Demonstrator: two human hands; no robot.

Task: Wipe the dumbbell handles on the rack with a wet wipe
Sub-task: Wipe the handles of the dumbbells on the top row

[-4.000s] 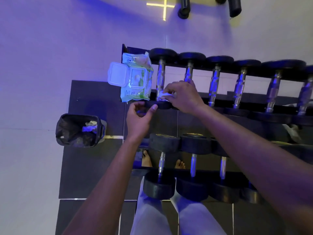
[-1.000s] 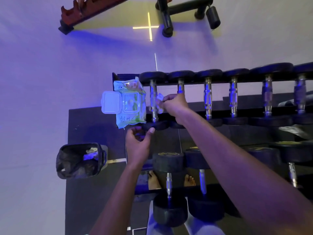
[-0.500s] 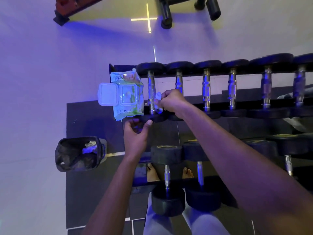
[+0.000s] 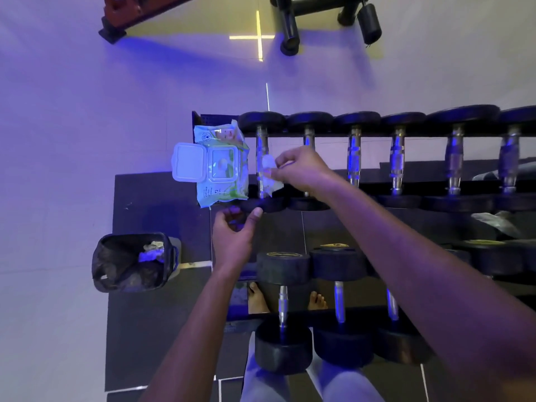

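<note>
A black rack [image 4: 435,177] carries a top row of dumbbells with chrome handles and a lower row nearer me. My right hand [image 4: 301,169] pinches a white wet wipe [image 4: 268,172] against the chrome handle of the leftmost top dumbbell [image 4: 262,146]. My left hand [image 4: 233,237] grips the near black head [image 4: 265,205] of that same dumbbell, thumb on its rim. A green wet wipe pack [image 4: 222,166] with its white lid flipped open lies on the rack's left end, right beside that handle.
A black bin [image 4: 132,262] holding used wipes stands on the floor at the left. Dark floor mats [image 4: 156,198] lie under the rack. My bare feet [image 4: 258,298] show below the lower row. Gym equipment legs [image 4: 290,27] stand at the top.
My right hand has slid the wipe back and forth along the leftmost handle; its fingers have now loosened round the handle. My left hand has stayed on the dumbbell's near head.
</note>
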